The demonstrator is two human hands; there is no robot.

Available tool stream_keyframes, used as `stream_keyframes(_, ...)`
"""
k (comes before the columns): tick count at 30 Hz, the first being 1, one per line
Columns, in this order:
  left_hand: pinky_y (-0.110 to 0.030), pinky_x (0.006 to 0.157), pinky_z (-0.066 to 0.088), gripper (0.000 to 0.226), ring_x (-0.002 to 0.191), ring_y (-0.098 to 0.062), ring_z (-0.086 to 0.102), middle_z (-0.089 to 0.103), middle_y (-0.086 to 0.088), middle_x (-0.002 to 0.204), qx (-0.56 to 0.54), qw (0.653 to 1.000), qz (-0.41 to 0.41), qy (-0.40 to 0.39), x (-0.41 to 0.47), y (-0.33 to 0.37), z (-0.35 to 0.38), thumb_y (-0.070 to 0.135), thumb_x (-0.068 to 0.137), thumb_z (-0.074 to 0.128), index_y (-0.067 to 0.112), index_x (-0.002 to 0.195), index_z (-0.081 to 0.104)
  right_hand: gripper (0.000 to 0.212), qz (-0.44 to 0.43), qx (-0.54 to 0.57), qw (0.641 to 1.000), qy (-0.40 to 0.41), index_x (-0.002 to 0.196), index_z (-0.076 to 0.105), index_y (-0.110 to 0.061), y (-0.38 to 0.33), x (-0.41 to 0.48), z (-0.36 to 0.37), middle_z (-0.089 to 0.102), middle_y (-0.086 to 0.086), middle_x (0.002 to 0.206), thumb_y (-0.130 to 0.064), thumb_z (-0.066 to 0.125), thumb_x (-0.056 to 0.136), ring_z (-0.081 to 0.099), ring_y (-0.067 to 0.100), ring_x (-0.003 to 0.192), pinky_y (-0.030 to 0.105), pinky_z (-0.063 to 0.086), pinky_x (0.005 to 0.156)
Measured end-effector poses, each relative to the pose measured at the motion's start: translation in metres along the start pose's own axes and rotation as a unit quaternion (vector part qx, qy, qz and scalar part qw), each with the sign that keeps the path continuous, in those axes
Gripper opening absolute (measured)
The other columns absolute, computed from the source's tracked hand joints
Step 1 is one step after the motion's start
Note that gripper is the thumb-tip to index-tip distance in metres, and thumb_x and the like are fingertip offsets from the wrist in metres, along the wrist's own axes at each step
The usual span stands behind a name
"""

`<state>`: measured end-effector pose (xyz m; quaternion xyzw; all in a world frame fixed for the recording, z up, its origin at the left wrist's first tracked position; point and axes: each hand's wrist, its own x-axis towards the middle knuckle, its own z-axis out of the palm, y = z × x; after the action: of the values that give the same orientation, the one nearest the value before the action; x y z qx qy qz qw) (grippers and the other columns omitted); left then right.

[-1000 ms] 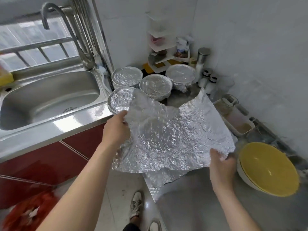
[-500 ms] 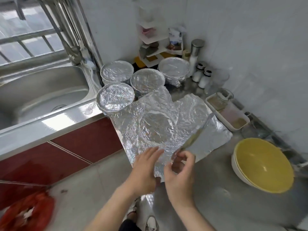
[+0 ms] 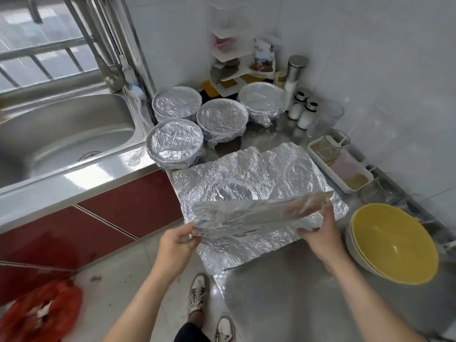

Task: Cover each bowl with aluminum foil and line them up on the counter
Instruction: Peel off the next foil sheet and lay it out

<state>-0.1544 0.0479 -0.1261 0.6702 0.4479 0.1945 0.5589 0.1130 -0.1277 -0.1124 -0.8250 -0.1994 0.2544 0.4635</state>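
A crinkled sheet of aluminum foil (image 3: 249,178) lies flat on the steel counter (image 3: 291,287). A second foil sheet (image 3: 251,215) is lifted just above its near edge. My left hand (image 3: 176,245) pinches the lifted sheet's left corner and my right hand (image 3: 318,233) grips its right end. Several foil-covered bowls (image 3: 175,141) stand grouped behind, near the sink corner. Two stacked yellow bowls (image 3: 392,243) sit uncovered at the right, beside my right forearm.
A steel sink (image 3: 61,134) lies to the left. A white tray (image 3: 343,166), salt shakers (image 3: 299,108), a steel canister and a corner shelf line the tiled wall. A glass jar (image 3: 375,193) stands behind the yellow bowls. A red bag (image 3: 39,314) sits on the floor.
The big foil sheet, held up a second ago, now lies flat on the counter. My hands came together at its near edge, then spread apart lifting a second sheet.
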Motion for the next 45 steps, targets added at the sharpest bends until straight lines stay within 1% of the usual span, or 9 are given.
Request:
stream_keyframes(3,-0.035,0.097,0.05,0.041,0.097,-0.003,0.066,0.074,0.019,0.093,0.039,0.999,-0.005,0.001,0.003,-0.007,-0.009,-0.002,0.081,0.072,0.038,0.085,0.077,0.039,-0.044,-0.032,0.996,-0.065,0.092,0.063,-0.021,-0.002,0.006,-0.003,0.061,0.0,0.111,0.01,0.074,0.072,0.057,0.003,0.103,0.04,0.045,0.092)
stream_keyframes(6,-0.035,0.094,0.05,0.046,0.1,-0.006,0.065,0.072,0.025,0.093,0.11,0.994,0.015,0.023,0.003,-0.011,-0.011,0.004,0.076,0.079,0.049,0.084,0.072,0.031,-0.125,-0.141,0.979,-0.079,0.078,0.07,-0.02,0.006,0.009,-0.007,0.064,0.007,0.121,0.011,0.07,0.076,0.047,0.023,0.128,0.039,0.04,0.103)
stream_keyframes(11,-0.019,0.084,0.043,0.053,0.102,-0.006,0.057,0.067,0.021,0.098,0.21,0.976,0.046,-0.027,-0.002,-0.016,0.001,-0.009,0.071,0.069,0.043,0.078,0.07,0.031,-0.236,-0.185,0.953,-0.037,0.079,0.072,-0.013,0.027,-0.006,-0.032,0.066,-0.009,0.102,0.016,0.075,0.069,0.05,0.01,0.122,0.003,0.032,0.097)
stream_keyframes(18,-0.011,0.077,0.038,0.035,0.098,-0.002,0.053,0.07,0.015,0.102,0.268,0.959,0.093,-0.026,0.0,-0.027,0.018,0.006,0.077,0.079,0.035,0.096,0.076,0.045,-0.274,-0.209,0.935,-0.084,0.084,0.058,-0.032,0.034,-0.029,-0.05,0.067,-0.003,0.099,0.004,0.064,0.057,0.053,0.006,0.107,0.014,0.042,0.08)
stream_keyframes(24,-0.027,0.078,0.045,0.064,0.095,-0.01,0.051,0.069,0.016,0.105,0.346,0.929,0.116,-0.063,0.019,-0.026,0.016,-0.015,0.074,0.064,0.038,0.108,0.073,0.049,-0.215,-0.213,0.946,-0.119,0.087,0.061,-0.03,0.049,-0.019,-0.04,0.069,-0.008,0.102,0.014,0.069,0.067,0.058,-0.002,0.098,0.002,0.039,0.082)
stream_keyframes(28,-0.038,0.071,0.049,0.04,0.086,-0.01,0.048,0.069,0.028,0.102,0.386,0.904,0.157,-0.095,0.031,-0.037,0.012,0.01,0.073,0.081,0.043,0.096,0.074,0.015,-0.201,-0.201,0.948,-0.14,0.078,0.064,-0.021,0.05,-0.012,-0.039,0.068,-0.008,0.078,-0.007,0.062,0.075,0.061,0.005,0.073,0.017,0.045,0.067)
stream_keyframes(35,-0.028,0.076,0.039,0.01,0.094,-0.011,0.042,0.061,0.027,0.083,0.297,0.949,0.039,-0.099,0.027,-0.024,0.017,0.037,0.075,0.081,0.042,0.079,0.073,0.004,-0.083,-0.217,0.968,-0.096,0.085,0.072,-0.011,0.068,0.0,-0.035,0.069,-0.006,0.074,-0.013,0.069,0.087,0.062,0.008,0.071,0.007,0.038,0.059)
stream_keyframes(41,-0.032,0.078,0.037,0.041,0.09,-0.022,0.049,0.053,0.016,0.075,0.275,0.961,-0.001,0.004,0.03,-0.034,0.022,0.046,0.075,0.078,0.041,0.041,0.054,0.008,0.01,-0.181,0.983,-0.016,0.082,0.068,-0.014,0.061,0.006,-0.019,0.066,0.0,0.068,-0.02,0.073,0.085,0.06,0.014,0.063,0.014,0.039,0.052)
stream_keyframes(45,-0.032,0.082,0.038,0.031,0.1,-0.019,0.041,0.052,0.008,0.088,0.348,0.936,-0.045,0.035,0.028,-0.027,0.032,0.052,0.081,0.072,0.028,0.062,0.067,0.025,0.037,-0.25,0.967,0.023,0.068,0.054,-0.017,0.057,0.012,-0.008,0.047,-0.003,0.055,-0.024,0.07,0.086,0.043,0.018,0.052,0.032,0.029,0.049)
